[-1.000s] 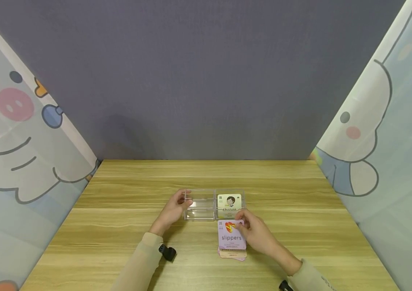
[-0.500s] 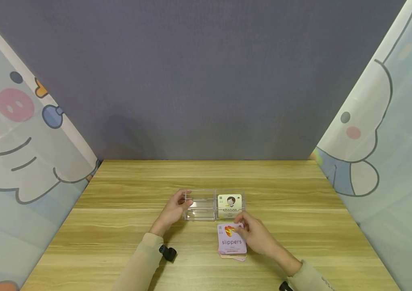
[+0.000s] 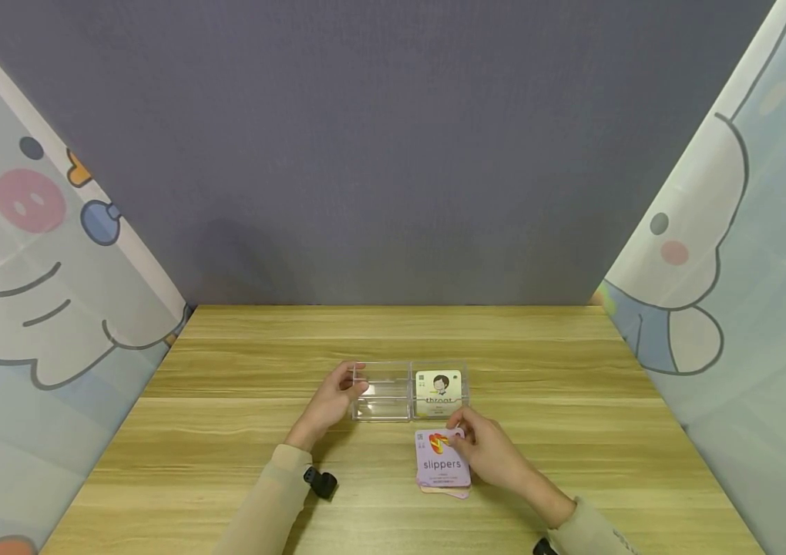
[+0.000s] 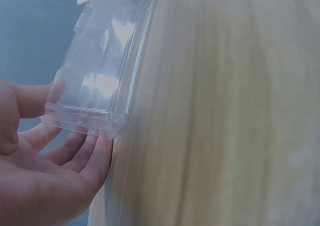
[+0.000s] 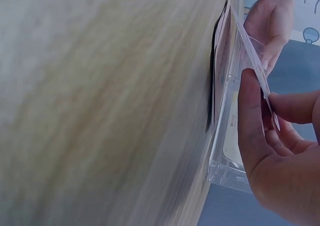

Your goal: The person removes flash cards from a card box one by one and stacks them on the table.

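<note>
A clear plastic card holder (image 3: 382,389) with side-by-side compartments stands on the table. My left hand (image 3: 329,397) grips its left end, thumb on the front and fingers behind, as the left wrist view also shows. A pale yellow "throat" card (image 3: 438,387) stands in the right compartment. In front of the holder, my right hand (image 3: 492,447) pinches a lilac "slippers" flash card (image 3: 442,465) by its upper right corner. The right wrist view shows this card (image 5: 254,56) tilted between thumb and fingers, its far edge down at several other cards (image 5: 220,68) lying on the table.
The wooden table (image 3: 261,339) runs back to a grey panel (image 3: 393,154). Cartoon-printed curtains hang on the left (image 3: 88,293) and right (image 3: 747,270). A black wrist camera (image 3: 320,482) sits on the left sleeve.
My right hand has drawn the "slippers" card slightly back from the holder, down over the other cards, covering more of them. My left hand has stayed on the holder.
</note>
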`<action>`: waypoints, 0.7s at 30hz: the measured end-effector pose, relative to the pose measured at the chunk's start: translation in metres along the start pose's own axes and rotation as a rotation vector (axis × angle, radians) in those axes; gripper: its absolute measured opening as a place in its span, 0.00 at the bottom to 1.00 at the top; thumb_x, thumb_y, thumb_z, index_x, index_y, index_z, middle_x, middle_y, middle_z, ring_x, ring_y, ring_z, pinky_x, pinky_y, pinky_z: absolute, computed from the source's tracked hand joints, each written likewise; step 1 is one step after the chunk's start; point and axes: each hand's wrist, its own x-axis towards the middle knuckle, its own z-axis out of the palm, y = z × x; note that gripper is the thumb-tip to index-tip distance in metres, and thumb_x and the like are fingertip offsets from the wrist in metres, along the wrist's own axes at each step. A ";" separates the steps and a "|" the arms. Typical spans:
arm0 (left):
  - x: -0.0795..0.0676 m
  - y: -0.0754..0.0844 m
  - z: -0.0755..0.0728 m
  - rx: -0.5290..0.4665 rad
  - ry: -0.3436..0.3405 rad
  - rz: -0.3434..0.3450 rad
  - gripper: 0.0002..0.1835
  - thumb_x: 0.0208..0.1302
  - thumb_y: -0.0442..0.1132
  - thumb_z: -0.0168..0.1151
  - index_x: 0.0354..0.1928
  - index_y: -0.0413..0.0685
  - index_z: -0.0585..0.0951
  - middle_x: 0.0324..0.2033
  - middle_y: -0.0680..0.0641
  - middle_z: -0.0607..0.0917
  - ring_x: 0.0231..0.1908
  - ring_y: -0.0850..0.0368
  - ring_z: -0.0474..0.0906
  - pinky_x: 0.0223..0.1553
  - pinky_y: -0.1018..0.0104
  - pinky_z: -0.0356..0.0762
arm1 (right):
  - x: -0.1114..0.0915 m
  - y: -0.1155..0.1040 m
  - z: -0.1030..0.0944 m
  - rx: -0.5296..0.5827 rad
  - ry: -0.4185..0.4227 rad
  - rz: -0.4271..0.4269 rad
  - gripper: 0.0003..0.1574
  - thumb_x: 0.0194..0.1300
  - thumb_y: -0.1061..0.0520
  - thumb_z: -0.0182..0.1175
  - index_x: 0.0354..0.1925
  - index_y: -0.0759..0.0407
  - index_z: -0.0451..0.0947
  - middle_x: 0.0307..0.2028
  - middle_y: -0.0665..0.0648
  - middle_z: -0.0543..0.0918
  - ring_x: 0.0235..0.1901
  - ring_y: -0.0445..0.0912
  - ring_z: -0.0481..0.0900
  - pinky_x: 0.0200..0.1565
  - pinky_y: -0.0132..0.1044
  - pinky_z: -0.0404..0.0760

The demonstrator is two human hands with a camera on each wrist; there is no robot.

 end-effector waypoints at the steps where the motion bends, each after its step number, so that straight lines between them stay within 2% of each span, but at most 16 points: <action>1: 0.000 0.000 0.000 0.002 0.000 0.000 0.23 0.75 0.38 0.59 0.69 0.45 0.72 0.55 0.43 0.81 0.59 0.42 0.74 0.58 0.43 0.73 | 0.000 0.000 0.000 0.001 0.000 0.002 0.10 0.66 0.67 0.64 0.44 0.59 0.76 0.27 0.50 0.74 0.24 0.38 0.71 0.23 0.30 0.72; 9: 0.002 -0.003 0.000 0.006 0.003 -0.009 0.23 0.75 0.39 0.59 0.69 0.47 0.72 0.56 0.43 0.80 0.60 0.41 0.73 0.60 0.41 0.71 | 0.000 -0.001 0.001 -0.027 0.010 0.005 0.11 0.63 0.68 0.66 0.42 0.60 0.78 0.28 0.50 0.76 0.25 0.39 0.71 0.25 0.30 0.73; 16: 0.002 -0.002 0.000 0.002 0.002 -0.009 0.24 0.75 0.40 0.60 0.69 0.46 0.72 0.57 0.42 0.80 0.62 0.40 0.72 0.61 0.39 0.70 | 0.001 -0.001 0.003 -0.176 0.076 0.016 0.12 0.58 0.68 0.70 0.37 0.56 0.79 0.29 0.45 0.75 0.28 0.37 0.69 0.30 0.30 0.72; 21: 0.000 -0.001 -0.001 0.013 -0.003 -0.009 0.24 0.75 0.40 0.59 0.70 0.46 0.72 0.57 0.42 0.79 0.62 0.40 0.71 0.60 0.39 0.70 | 0.001 -0.003 0.004 -0.253 0.069 0.013 0.12 0.57 0.67 0.71 0.35 0.56 0.79 0.27 0.45 0.71 0.28 0.39 0.68 0.30 0.31 0.70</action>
